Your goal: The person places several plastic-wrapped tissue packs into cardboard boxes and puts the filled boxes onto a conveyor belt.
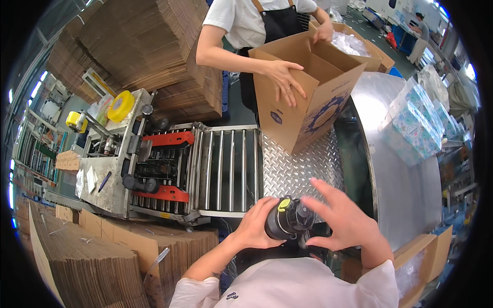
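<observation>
Left hand (255, 226) curled in a grip, right hand (343, 219) fingers spread.

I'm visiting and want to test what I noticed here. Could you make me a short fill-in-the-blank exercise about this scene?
1. The left hand holds a dark ____ with a yellow-green button on its lid.
2. The right hand hovers with its fingers ____.
3. The co-worker's hand rests on an open ____ box.
4. Left of the checker plate lie metal ____.

Missing words: bottle; spread; cardboard; rollers
</observation>
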A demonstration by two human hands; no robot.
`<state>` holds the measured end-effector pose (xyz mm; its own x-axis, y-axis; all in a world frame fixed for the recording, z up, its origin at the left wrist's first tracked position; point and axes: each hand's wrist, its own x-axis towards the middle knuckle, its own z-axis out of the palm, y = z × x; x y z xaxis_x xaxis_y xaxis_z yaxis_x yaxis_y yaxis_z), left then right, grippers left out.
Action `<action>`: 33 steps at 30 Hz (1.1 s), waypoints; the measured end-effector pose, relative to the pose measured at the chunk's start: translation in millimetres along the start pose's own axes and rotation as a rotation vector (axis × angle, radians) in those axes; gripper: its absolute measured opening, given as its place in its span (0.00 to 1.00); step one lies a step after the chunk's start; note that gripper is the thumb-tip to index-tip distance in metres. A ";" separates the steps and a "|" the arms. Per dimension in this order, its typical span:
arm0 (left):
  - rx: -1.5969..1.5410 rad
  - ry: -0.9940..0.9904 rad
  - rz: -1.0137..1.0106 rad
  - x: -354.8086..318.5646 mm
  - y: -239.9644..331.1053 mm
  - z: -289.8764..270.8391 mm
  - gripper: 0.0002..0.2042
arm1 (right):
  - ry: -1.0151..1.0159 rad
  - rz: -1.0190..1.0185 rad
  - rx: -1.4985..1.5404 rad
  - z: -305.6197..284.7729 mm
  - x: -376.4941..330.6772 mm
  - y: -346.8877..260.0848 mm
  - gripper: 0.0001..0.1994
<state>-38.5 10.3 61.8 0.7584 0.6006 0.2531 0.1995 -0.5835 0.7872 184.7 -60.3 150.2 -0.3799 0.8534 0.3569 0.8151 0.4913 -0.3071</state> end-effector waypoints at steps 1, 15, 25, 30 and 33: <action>-0.001 0.004 0.015 0.4 -1.1 2.2 0.46 | 0.056 -0.052 -0.011 5.9 -4.3 4.8 0.40; -0.034 -0.018 0.008 -2.1 4.1 11.6 0.46 | 0.100 0.101 0.026 34.9 -13.8 -15.3 0.29; -0.202 -0.144 0.075 -6.8 0.8 -1.5 0.45 | -0.082 -0.117 0.342 30.0 -6.3 -15.8 0.29; -0.062 0.070 0.006 -15.3 -0.8 11.4 0.46 | 0.249 0.190 0.164 71.6 -6.6 -28.7 0.19; 0.067 0.134 -0.016 -20.3 -8.3 16.4 0.47 | 0.282 0.217 0.117 77.1 5.0 -35.5 0.16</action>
<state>-45.3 -6.0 40.9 0.6659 0.6754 0.3168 0.2553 -0.6054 0.7539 120.1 -60.0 94.9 -0.0545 0.8664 0.4964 0.8016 0.3344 -0.4957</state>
